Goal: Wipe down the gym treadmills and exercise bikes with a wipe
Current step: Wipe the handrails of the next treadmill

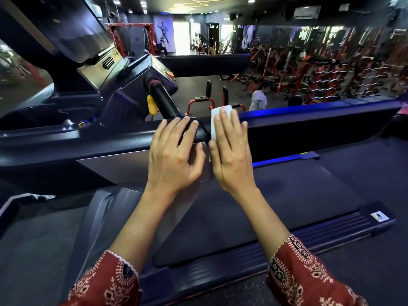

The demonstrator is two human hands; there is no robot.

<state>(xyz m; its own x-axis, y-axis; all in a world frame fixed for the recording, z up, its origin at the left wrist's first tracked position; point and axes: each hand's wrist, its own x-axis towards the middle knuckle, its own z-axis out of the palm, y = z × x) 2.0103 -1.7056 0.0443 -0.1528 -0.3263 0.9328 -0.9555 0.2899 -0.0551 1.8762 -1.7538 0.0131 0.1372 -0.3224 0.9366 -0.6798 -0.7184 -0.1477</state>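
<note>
Red weight racks (331, 69) crowded the gym floor beyond the treadmill, whose dark side rail (309, 122) ran above the belt (287, 195). On that rail lay the white wipe (214, 124), pinned under the right hand (229, 155), fingers flat and straight, gripping nothing. The left hand (174, 151) rested relaxed on the rail by the black handle (163, 100). The wipe looked light, soft and limp, likely to bunch, so flat palm pressure seemed to suit it best.

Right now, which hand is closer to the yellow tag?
Left. The left hand rests on the rail just right of the yellow tag; the right hand presses the wipe farther right.
</note>
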